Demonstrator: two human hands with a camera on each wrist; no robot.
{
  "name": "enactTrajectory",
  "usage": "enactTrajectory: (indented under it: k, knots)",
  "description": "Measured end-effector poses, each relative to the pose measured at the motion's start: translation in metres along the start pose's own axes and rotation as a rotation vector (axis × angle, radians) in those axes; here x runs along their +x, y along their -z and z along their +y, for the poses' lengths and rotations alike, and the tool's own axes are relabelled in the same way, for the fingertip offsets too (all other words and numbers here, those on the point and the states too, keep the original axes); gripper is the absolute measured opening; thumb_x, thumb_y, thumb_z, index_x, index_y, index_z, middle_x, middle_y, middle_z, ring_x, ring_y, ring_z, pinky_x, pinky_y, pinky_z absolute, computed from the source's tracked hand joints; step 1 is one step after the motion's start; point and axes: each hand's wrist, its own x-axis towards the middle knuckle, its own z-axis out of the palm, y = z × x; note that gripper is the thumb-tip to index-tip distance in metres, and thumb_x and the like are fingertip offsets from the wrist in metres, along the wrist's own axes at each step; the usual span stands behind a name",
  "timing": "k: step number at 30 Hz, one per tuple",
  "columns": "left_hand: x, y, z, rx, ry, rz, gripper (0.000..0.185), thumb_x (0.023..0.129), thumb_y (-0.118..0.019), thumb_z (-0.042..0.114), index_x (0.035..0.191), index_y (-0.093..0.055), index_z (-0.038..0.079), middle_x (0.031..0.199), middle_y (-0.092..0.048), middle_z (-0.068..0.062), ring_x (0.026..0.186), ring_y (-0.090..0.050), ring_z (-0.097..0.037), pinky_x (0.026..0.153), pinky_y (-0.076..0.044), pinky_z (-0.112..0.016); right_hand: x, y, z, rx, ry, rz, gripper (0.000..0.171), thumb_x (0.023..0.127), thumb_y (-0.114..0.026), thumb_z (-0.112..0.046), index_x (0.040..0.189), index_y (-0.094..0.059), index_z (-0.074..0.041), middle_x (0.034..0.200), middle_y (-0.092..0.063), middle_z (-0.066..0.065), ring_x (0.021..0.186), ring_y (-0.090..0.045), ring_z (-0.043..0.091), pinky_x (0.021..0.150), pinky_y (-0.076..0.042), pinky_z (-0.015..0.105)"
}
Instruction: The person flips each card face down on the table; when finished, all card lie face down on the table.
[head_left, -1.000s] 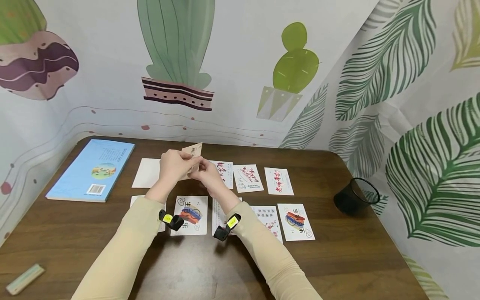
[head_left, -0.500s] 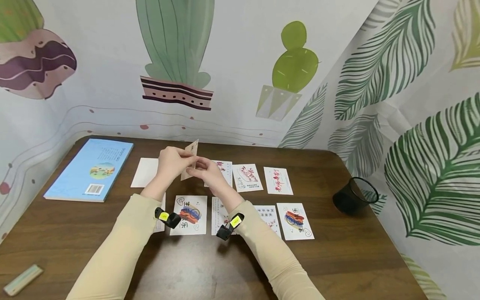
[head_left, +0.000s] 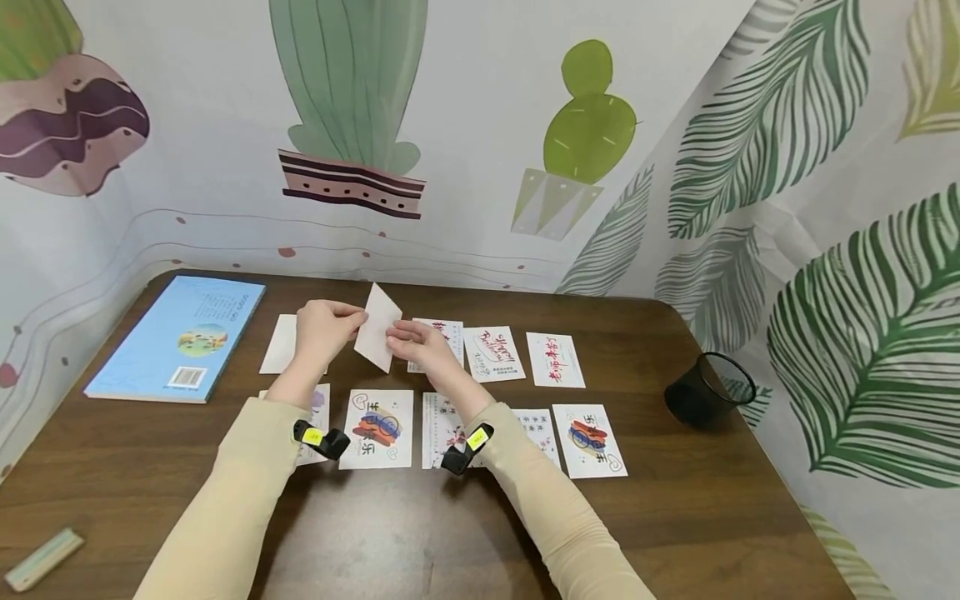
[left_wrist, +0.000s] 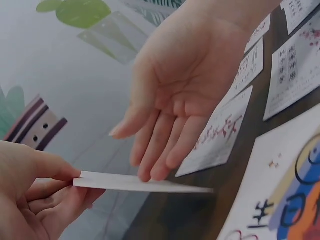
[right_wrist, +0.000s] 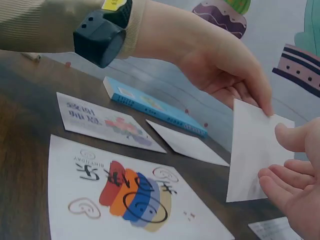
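A blank white card [head_left: 378,329] stands tilted in the air above the back row of cards. My left hand [head_left: 321,335] pinches its left edge between thumb and fingers. On the card's other side is my right hand [head_left: 429,350], its fingers extended and the palm facing the card. In the left wrist view the right hand's fingertips [left_wrist: 159,175] meet the card's far side, with the thumb apart. Directly below lies a card with coloured brush stripes [head_left: 377,429]. A blank card [head_left: 279,346] lies partly behind the left hand.
Several printed cards lie in two rows, among them one with red writing [head_left: 555,360] and a striped one [head_left: 590,442]. A blue book [head_left: 180,337] rests at the back left. At the right stands a black mesh cup [head_left: 708,392]; a small pale bar [head_left: 45,558] lies front left.
The held card has turned from its printed face to its blank white face. My left hand has shifted slightly left, and my right hand's fingers have spread from their grip on it.
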Motion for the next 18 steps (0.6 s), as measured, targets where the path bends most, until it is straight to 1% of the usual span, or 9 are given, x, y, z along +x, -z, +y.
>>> enactTrajectory:
  k: [1, 3, 5, 9, 13, 16, 18]
  knots:
    - [0.000, 0.001, -0.002, -0.006, 0.013, -0.003, 0.032, 0.094, -0.064, 0.020, 0.110, -0.071, -0.007, 0.106, -0.071, -0.025, 0.090, -0.073, -0.031, 0.077, -0.059, -0.029, 0.001, 0.001, 0.001, -0.004, -0.007, 0.002, 0.050, 0.095, -0.059, -0.005, 0.141, -0.044, 0.007, 0.138, -0.054, 0.026, 0.128, -0.055, 0.033, 0.101, -0.051, 0.032]
    - [-0.001, 0.001, -0.007, -0.009, 0.035, -0.005, 0.032, 0.094, -0.064, 0.020, 0.110, -0.071, -0.007, 0.107, -0.070, -0.026, 0.090, -0.073, -0.031, 0.076, -0.058, -0.026, 0.001, 0.001, 0.003, -0.013, -0.021, 0.007, 0.050, 0.094, -0.060, -0.005, 0.141, -0.045, 0.007, 0.137, -0.055, 0.026, 0.127, -0.056, 0.033, 0.100, -0.051, 0.032]
    - [-0.001, 0.002, -0.011, 0.005, 0.051, 0.000, 0.032, 0.093, -0.063, 0.020, 0.109, -0.072, -0.007, 0.105, -0.071, -0.025, 0.089, -0.074, -0.030, 0.072, -0.055, -0.021, 0.000, 0.002, 0.005, -0.029, -0.037, 0.006, 0.050, 0.094, -0.061, -0.006, 0.141, -0.046, 0.006, 0.136, -0.056, 0.024, 0.126, -0.056, 0.031, 0.100, -0.051, 0.032]
    - [-0.001, 0.000, -0.023, 0.057, 0.066, 0.015, 0.032, 0.093, -0.063, 0.020, 0.107, -0.072, -0.006, 0.100, -0.072, -0.024, 0.085, -0.074, -0.030, 0.063, -0.048, -0.017, -0.002, 0.003, 0.009, -0.070, -0.066, 0.000, 0.051, 0.093, -0.063, -0.010, 0.140, -0.048, 0.002, 0.135, -0.059, 0.020, 0.126, -0.057, 0.027, 0.104, -0.048, 0.032]
    - [0.000, -0.002, -0.034, 0.101, 0.095, 0.031, 0.032, 0.093, -0.063, 0.021, 0.106, -0.073, -0.006, 0.095, -0.073, -0.022, 0.084, -0.074, -0.031, 0.060, -0.045, -0.019, -0.001, 0.005, 0.012, -0.093, -0.081, -0.013, 0.052, 0.092, -0.064, -0.011, 0.140, -0.048, 0.001, 0.135, -0.059, 0.017, 0.127, -0.056, 0.025, 0.107, -0.044, 0.033]
    - [0.002, -0.003, -0.041, 0.115, 0.115, 0.024, 0.032, 0.093, -0.063, 0.022, 0.106, -0.072, -0.006, 0.092, -0.074, -0.022, 0.083, -0.074, -0.031, 0.062, -0.049, -0.022, 0.000, 0.005, 0.014, -0.087, -0.092, -0.018, 0.052, 0.092, -0.063, -0.009, 0.141, -0.047, 0.002, 0.136, -0.059, 0.017, 0.126, -0.057, 0.026, 0.108, -0.044, 0.034]
    - [0.003, -0.003, -0.044, 0.134, 0.120, 0.013, 0.033, 0.093, -0.064, 0.023, 0.106, -0.072, -0.006, 0.090, -0.074, -0.020, 0.080, -0.074, -0.029, 0.064, -0.049, -0.024, 0.001, 0.006, 0.014, -0.074, -0.106, -0.018, 0.052, 0.092, -0.062, -0.006, 0.141, -0.047, 0.002, 0.137, -0.058, 0.018, 0.126, -0.058, 0.028, 0.107, -0.045, 0.034]
